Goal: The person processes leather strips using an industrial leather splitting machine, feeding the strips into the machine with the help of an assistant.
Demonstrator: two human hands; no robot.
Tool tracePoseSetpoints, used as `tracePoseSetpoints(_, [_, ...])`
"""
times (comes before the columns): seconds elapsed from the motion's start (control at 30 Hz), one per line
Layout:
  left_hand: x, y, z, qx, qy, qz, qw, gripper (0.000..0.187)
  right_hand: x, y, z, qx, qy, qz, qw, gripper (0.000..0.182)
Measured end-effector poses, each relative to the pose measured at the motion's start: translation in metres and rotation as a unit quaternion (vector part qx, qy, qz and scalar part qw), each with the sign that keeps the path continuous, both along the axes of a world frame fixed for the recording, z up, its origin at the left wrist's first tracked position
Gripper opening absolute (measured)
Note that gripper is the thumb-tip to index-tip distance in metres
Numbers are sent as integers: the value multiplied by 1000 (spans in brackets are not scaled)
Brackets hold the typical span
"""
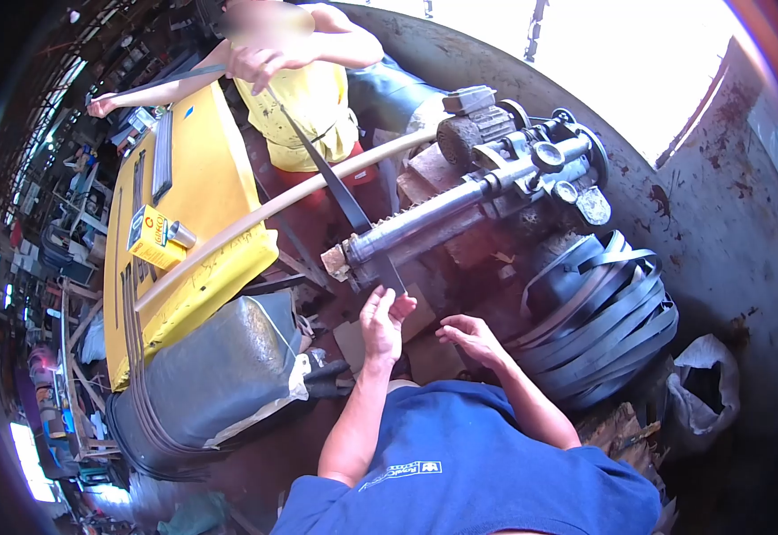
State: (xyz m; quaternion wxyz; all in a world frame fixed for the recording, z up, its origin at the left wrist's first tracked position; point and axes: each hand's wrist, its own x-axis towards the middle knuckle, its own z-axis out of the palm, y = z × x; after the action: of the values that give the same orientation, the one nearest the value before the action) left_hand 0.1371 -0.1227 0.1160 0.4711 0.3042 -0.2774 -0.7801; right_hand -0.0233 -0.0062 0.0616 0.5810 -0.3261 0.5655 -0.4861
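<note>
The step in hand appears to be working one long dark strip [346, 203] past the end of a metal shaft [425, 219]; the strip slants down from the raised hand [257, 68] of a co-worker [307, 120], meets the shaft, and comes out below it beside the person's left hand [384, 323]. That hand is upright with its fingers loosely bent at the strip's lower stretch; whether it clasps the strip or only touches it, I cannot tell. The right hand [472, 336] is just beside it, thumb and fingers slightly parted, with nothing visible in its grip. The next move, in my judgement, calls for a sure pinch on the strip's edges, with the band flat and untwisted where it meets the shaft. The strip is flat, thin and smooth, rubbery to judge by its dull sheen. The shaft is round and shiny, with a ridged edge along part of it and a rough, pale block [335, 261] at its near end; a finned, boxy motor [466, 141] and round wheels sit at the far end. To the right, similar wide bands lie in a thick, looping coil [605, 312]. To the left, a smooth, pale pole [286, 199] crosses a yellow-covered desk [213, 169], which bears a printed carton [151, 235] and a small cylindrical can [181, 234].
</note>
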Motion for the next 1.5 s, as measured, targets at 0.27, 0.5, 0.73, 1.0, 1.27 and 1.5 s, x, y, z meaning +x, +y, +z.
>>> tracePoseSetpoints(0.27, [-13, -10, 9, 60, 47, 73, 994, 27, -26, 33, -15, 26, 25, -39, 999, 36])
tracePoseSetpoints(0.5, [-10, 19, -13, 59, 17, 38, 997, 21, -40, 45, -8, 18, 5, -72, 997, 31])
tracePoseSetpoints(0.73, [14, 36, -42, 64, -54, 74, 994, 22, -56, 36, -12, -19, 0, -98, 995, 27])
tracePoseSetpoints(1.0, [47, 32, -57, 87, -89, 112, 986, 22, -99, 10, 19, -114, 93, -183, 972, 20])
tracePoseSetpoints(1.27, [58, 35, -79, 104, -120, 48, 986, 20, -116, -2, 38, -145, 168, -235, 946, 21])
tracePoseSetpoints(1.5, [67, 41, -101, 112, -151, -14, 982, 22, -97, -12, 60, -132, 178, -232, 947, 23])
